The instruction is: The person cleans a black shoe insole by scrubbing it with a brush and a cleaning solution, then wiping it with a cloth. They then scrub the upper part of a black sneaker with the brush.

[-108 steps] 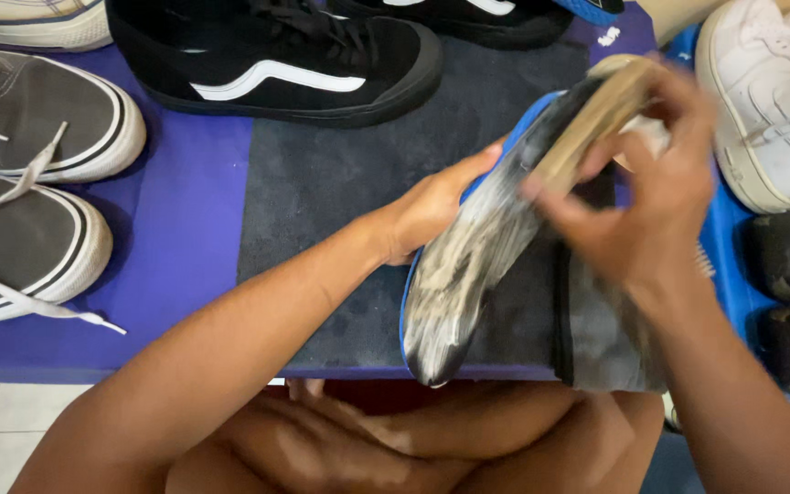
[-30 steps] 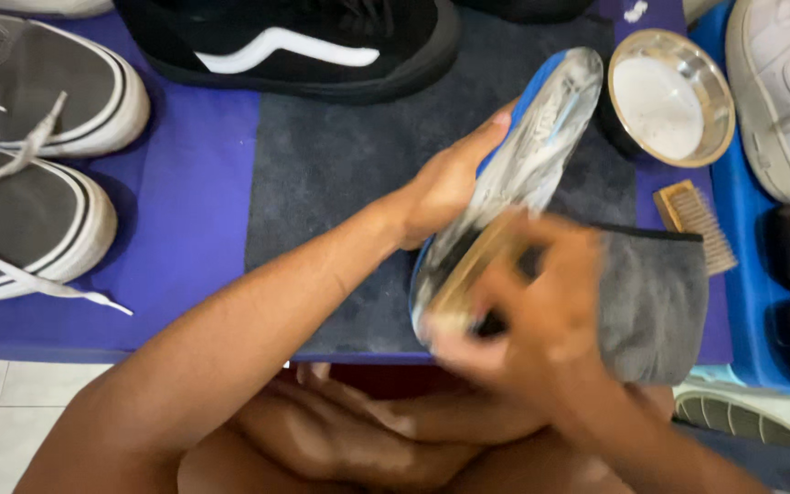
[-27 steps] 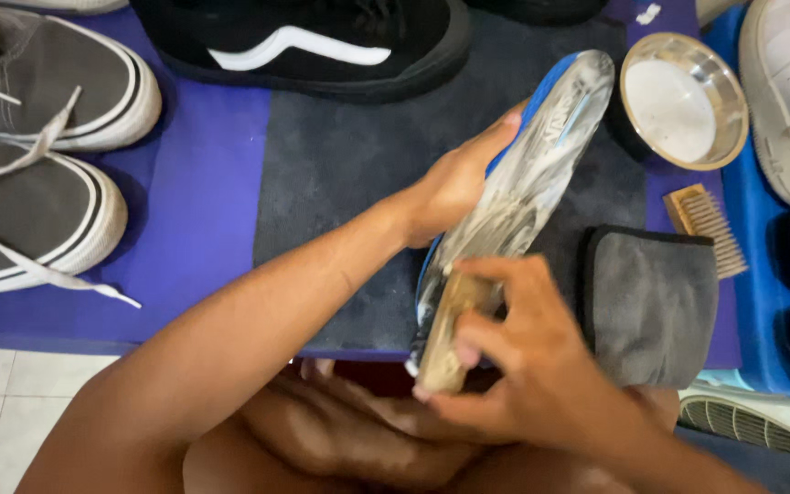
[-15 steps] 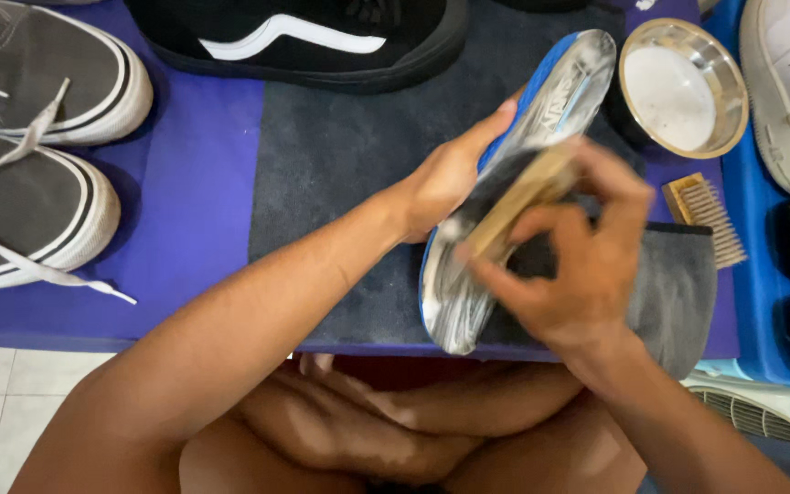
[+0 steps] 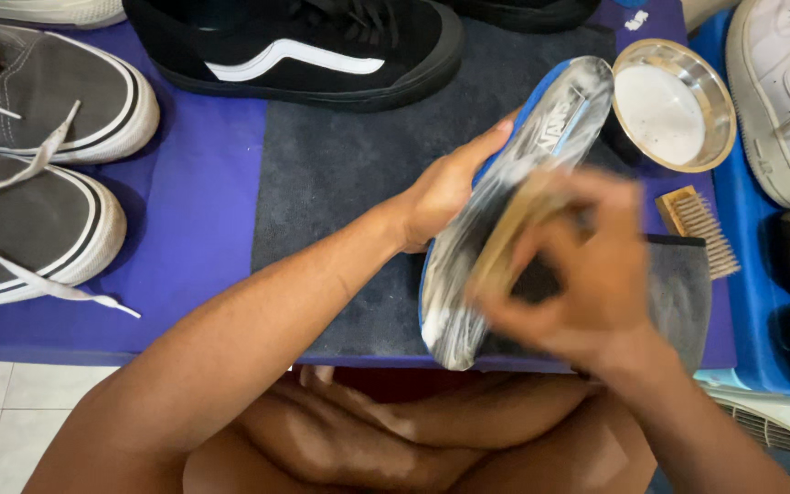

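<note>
Head view. A round metal bowl point(image 5: 674, 103) is sitting at 2 o'clock on the purple mat point(image 5: 198, 238), holding a white, milky liquid that is covering its bottom; no other thing is lying in it. Just below the bowl, at 3 o'clock, a second wooden brush point(image 5: 699, 229) is lying bristles-up, touching the top edge of a folded dark grey cloth point(image 5: 678, 293).

At centre, the left hand point(image 5: 445, 187) is gripping the left edge of a foam-covered shoe insole with a blue rim point(image 5: 514, 201), fingers curled around it near its upper part. The insole is being held tilted, its toe pointing toward 1 o'clock and its heel hanging at 6 o'clock above the near edge of the dark grey towel point(image 5: 340, 165). The right hand point(image 5: 587, 274) is closed around a wooden scrubbing brush point(image 5: 514, 233), which is pressing against the middle of the insole; hand and brush are motion-blurred.

Around the work, a black sneaker with a white stripe point(image 5: 294, 46) is lying at 12 o'clock, two grey sneakers point(image 5: 38, 174) at 9 o'clock, and a white sneaker point(image 5: 784, 91) at 3 o'clock.

Compared with half a second ago, the brush is lying lower on the insole, nearer its middle, while the left hand's grip is unchanged and the bowl is standing in the same place.
</note>
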